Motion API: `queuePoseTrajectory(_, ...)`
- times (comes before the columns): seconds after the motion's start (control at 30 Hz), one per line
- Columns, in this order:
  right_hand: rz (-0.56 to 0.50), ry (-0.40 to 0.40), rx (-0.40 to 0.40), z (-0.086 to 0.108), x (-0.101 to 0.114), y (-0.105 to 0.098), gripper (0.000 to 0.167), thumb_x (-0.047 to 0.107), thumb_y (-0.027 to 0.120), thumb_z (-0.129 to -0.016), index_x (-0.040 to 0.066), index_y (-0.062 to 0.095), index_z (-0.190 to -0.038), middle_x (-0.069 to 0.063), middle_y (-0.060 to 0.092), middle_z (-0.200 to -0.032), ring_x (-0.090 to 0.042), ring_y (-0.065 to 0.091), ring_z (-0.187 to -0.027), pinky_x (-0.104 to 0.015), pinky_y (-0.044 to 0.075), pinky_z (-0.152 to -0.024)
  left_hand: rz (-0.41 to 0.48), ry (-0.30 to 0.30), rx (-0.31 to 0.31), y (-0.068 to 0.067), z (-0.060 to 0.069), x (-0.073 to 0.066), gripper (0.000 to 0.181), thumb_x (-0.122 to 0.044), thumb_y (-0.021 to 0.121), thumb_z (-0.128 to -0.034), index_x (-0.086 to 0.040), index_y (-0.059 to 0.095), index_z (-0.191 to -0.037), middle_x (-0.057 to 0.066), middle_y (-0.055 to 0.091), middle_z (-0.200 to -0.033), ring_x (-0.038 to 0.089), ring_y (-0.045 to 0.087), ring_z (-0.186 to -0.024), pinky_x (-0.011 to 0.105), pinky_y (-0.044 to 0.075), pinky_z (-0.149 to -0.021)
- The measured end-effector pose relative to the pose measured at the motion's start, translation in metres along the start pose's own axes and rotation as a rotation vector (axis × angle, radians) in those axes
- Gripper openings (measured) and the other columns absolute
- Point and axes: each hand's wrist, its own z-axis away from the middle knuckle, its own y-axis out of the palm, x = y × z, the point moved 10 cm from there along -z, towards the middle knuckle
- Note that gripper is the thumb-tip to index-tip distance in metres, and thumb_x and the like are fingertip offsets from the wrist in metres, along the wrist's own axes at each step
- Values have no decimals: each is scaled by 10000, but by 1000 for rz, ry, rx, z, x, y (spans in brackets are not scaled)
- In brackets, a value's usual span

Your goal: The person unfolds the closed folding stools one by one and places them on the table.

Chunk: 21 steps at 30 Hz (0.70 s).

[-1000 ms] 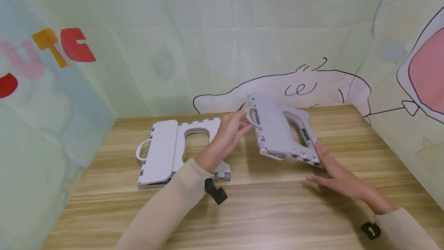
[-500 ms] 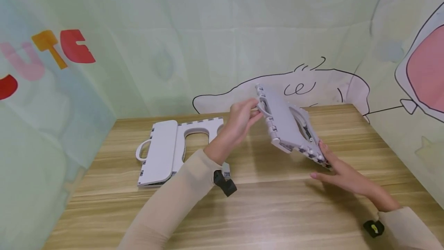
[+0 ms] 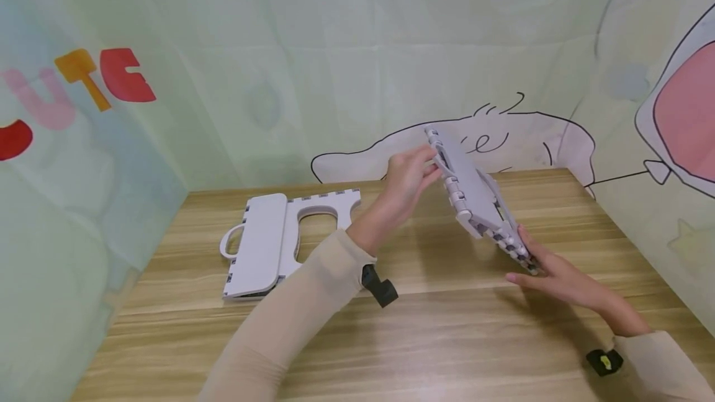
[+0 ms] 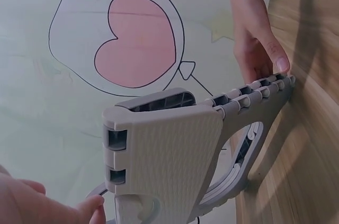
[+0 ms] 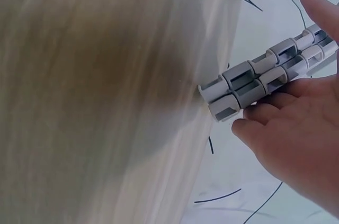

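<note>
A light grey folded step stool [image 3: 468, 182] stands steeply tilted above the wooden table, its lower right corner near the tabletop. The left hand [image 3: 403, 182] grips the loop handle [image 3: 444, 165] at its raised left edge. At the low end, the right hand [image 3: 570, 281] rests its fingers against the stool, with the thumb held away. The right wrist view shows that hand's fingers [image 5: 265, 113] under the hinged edge [image 5: 253, 80]. A second folded stool [image 3: 258, 244] lies flat on the left, its handle pointing left, partly hidden by the left forearm.
The wooden table [image 3: 447, 340] meets a pale printed curtain [image 3: 346, 79] at its back and sides. Black wrist devices are on both sleeves, the left one [image 3: 380, 286] hanging over the table.
The left hand has moved right and up with the handle, tipping the stool more steeply. The right hand has shifted slightly right. More of the flat stool shows at its back right corner.
</note>
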Motion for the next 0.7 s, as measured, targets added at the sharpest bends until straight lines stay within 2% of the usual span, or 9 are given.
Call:
queuePoseTrajectory(0.37, 18, 54, 29, 3, -7, -8, 948, 269, 668, -963, 138, -26, -1595, -436, 113, -1517, -664, 225, -1315, -786, 278, -985, 32, 46, 14, 24, -5, -5, 414, -23, 543, -998, 158, 475, -1364, 286, 540, -1359, 366, 562, -1236, 328, 518, -973)
queuePoseTrajectory(0.7, -65, 60, 62, 5, -12, -10, 875, 242, 619, -991, 88, 0, -1590, -398, 55, -1546, -608, 111, -1388, -757, 178, -1055, -5, 45, -4, 41, -10, -5, 413, -37, 570, -990, 103, 505, -1374, 224, 569, -1346, 325, 598, -1201, 274, 539, -927)
